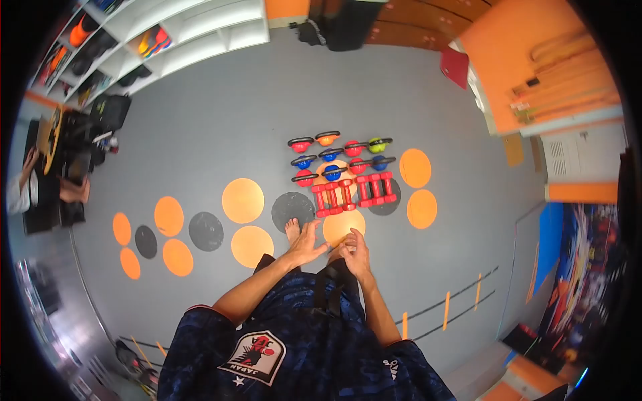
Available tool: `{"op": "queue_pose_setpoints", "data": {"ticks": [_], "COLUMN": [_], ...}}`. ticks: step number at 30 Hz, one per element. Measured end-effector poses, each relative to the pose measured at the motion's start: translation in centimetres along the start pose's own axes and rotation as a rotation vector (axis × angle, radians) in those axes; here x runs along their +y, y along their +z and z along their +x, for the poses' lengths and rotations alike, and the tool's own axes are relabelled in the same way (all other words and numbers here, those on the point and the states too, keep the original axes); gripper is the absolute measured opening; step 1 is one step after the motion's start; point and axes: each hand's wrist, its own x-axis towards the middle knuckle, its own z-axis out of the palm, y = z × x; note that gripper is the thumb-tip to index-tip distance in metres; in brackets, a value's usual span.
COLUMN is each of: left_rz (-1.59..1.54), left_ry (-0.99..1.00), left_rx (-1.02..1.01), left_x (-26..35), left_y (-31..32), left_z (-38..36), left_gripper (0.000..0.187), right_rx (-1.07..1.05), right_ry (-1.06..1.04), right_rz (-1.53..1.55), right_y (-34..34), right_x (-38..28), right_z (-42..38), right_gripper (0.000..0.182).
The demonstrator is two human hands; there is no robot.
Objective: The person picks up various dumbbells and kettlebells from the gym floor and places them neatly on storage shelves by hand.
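My left hand (307, 246) is held in front of my body with its fingers spread and nothing in it. Beside it, my right hand (355, 252) has loosely bent fingers, some stretched out, and no object shows in it. Beyond both hands, several red dumbbells (334, 198) lie side by side on the floor, with a second group of red dumbbells (376, 189) to the right. Behind them stand rows of kettlebells with black handles, among them a blue kettlebell (332, 173), a red kettlebell (301, 145), an orange kettlebell (328, 139) and a green kettlebell (379, 145). Neither hand touches any weight.
Orange circles (243, 200) and black circles (206, 231) mark the grey floor (194, 140). White shelves (194, 37) with gear stand at the upper left. At the left edge a seated person (40, 187) is partly visible. A floor ladder marking (447, 310) lies at right.
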Motion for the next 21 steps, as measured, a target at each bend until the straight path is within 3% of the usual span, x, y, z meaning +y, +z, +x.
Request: {"op": "queue_pose_setpoints", "data": {"ticks": [11, 14, 17, 21], "left_rz": [-0.126, -0.532, -0.331, -0.303], "left_ry": [-0.191, -0.389, -0.432, -0.479], "left_rx": [0.427, 0.399, 0.426, 0.485], "left_x": [0.1, 2.6, 1.3, 2.3], "left_y": [5.8, 5.5, 7.5, 8.3], "left_z": [-0.2, 0.0, 0.9, 2.6], "left_gripper": [0.088, 0.09, 0.095, 0.09], "right_rx": [-0.337, -0.358, -0.353, -0.434], "right_ry": [-0.089, -0.179, -0.281, -0.317], "right_rz": [-0.078, -0.151, -0.214, -0.198], "right_y": [-4.7, -6.0, -7.2, -8.7], "right_x": [1.3, 1.8, 1.8, 2.1], "right_z": [8.5, 10.1, 11.6, 12.9], "right_gripper": [0.068, 0.07, 0.073, 0.075]}}
